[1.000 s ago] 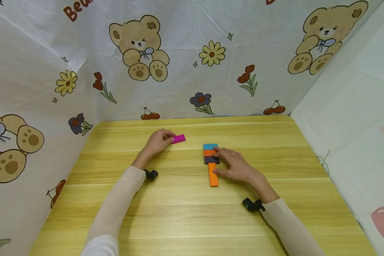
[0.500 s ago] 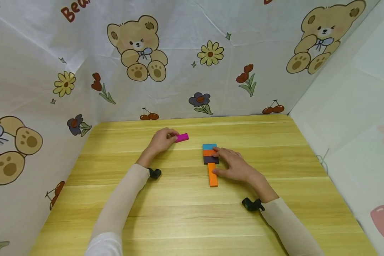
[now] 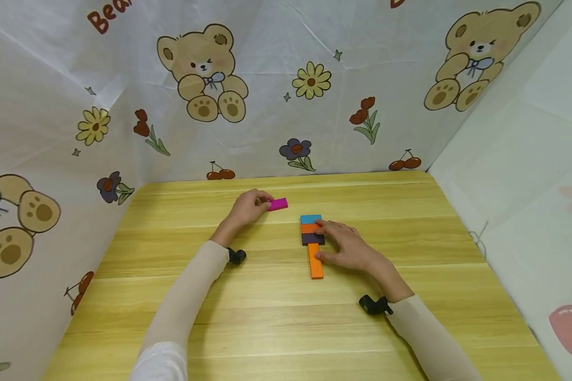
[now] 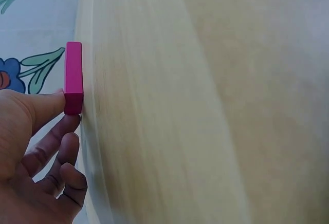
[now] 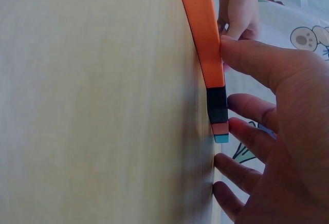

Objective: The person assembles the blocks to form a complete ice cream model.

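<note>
My left hand (image 3: 249, 206) pinches one end of a magenta wooden block (image 3: 278, 204) between thumb and fingers, at the back of the table. The left wrist view shows the thumb on one face of the magenta block (image 4: 74, 75). Right of it lies a row of flat blocks: blue (image 3: 311, 218), orange (image 3: 307, 228) and dark purple (image 3: 312, 239), side by side. A long orange block (image 3: 316, 267) runs from the dark one toward me. My right hand (image 3: 352, 247) rests against the row's right side with fingers spread, its thumb touching the long orange block (image 5: 203, 39).
The blocks lie on a wood-grain table (image 3: 276, 328). A white cloth (image 3: 267, 47) printed with bears and flowers rises behind and at the left. A pale wall sheet (image 3: 519, 137) stands at the right. A small black camera (image 3: 374, 305) sits on the right wrist.
My left hand has moved a short way right with the magenta block, closer to the row of blocks. The right hand and the row have stayed in place.
</note>
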`<state>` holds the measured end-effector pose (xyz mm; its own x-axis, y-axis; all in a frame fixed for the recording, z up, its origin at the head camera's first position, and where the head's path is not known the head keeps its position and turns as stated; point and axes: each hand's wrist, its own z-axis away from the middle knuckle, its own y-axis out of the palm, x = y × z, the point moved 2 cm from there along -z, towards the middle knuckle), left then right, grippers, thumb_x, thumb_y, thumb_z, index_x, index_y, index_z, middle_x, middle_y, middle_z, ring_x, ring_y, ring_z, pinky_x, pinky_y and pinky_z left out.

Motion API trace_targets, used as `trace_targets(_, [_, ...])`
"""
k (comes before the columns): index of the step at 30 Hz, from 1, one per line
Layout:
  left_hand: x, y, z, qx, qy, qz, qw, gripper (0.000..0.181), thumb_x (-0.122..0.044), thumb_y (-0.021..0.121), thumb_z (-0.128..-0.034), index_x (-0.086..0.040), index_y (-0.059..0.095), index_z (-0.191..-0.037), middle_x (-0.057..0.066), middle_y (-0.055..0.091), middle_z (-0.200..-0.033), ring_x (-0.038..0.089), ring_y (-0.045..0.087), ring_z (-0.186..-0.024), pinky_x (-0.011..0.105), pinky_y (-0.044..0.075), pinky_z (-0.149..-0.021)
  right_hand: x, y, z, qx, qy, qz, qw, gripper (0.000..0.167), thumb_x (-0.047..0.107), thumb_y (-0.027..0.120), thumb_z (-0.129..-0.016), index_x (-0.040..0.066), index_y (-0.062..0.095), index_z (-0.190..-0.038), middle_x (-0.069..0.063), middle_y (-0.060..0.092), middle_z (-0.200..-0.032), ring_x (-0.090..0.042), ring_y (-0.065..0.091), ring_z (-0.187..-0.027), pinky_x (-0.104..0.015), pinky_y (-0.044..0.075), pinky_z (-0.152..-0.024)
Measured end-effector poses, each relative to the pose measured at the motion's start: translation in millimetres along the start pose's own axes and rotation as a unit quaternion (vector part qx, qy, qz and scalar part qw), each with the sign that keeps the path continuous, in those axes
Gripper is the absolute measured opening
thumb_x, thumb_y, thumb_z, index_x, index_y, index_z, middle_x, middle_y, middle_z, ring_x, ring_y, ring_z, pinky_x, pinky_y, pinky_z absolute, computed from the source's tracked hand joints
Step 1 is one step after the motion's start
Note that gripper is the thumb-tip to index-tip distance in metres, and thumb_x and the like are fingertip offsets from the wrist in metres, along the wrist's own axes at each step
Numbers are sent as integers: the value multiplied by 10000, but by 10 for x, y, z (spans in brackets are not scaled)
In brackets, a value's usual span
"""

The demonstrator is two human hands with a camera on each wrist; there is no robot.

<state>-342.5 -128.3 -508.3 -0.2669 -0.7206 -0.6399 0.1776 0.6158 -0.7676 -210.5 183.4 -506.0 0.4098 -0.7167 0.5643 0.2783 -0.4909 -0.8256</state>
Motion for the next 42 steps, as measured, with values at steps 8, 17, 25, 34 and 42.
trace_targets(8, [-56, 62, -93, -9, 26, 173, 9998, 227, -239, 685, -1072, -158, 803, -1248, 72, 727, -1165, 234, 587, -935, 360, 465, -855, 8, -11, 6, 20, 99, -45, 9999, 623, 489, 771, -971, 202, 588, -1492, 1, 375, -1763, -377, 337, -1631, -664, 240, -1275])
trace_targets(17, [-166, 165, -183, 67, 101, 151, 9998, 241, -240, 671, -1079, -162, 802, -1266, 73, 734, -1203, 245, 621, -995, 408, 509, -923, 25, -1, 11, -12, 10, -58, 10000, 624, 476, 783, -967, 184, 597, -1485, -34, 397, -1751, -389, 353, -1621, -678, 255, -1265])
trace_targets(25, [-282, 266, -282, 77, 177, 291, 9994, 245, -234, 673, -1078, -152, 804, -1268, 79, 730, -1213, 260, 643, -1031, 437, 536, -959, -11, 7, -8, 25, 107, -37, 9999, 619, 493, 764, -976, 203, 588, -1493, -6, 382, -1759, -365, 335, -1634, -665, 236, -1277])
trace_targets(34, [-407, 435, -375, 31, 357, 286, 9989, 246, -243, 672, -1079, -168, 806, -1271, 61, 722, -1156, 241, 626, -977, 397, 518, -902, -3, 5, -4, 57, 97, -37, 9999, 624, 501, 757, -980, 199, 589, -1500, 0, 379, -1760, -358, 335, -1635, -666, 238, -1280])
trace_targets(42, [-517, 514, -406, 34, 353, 265, 9990, 247, -245, 669, -1083, -174, 807, -1275, 59, 719, -1168, 236, 629, -967, 406, 522, -902, 9, 10, -7, 48, 116, -71, 9999, 626, 492, 765, -974, 202, 589, -1499, 2, 383, -1758, -365, 336, -1633, -657, 237, -1278])
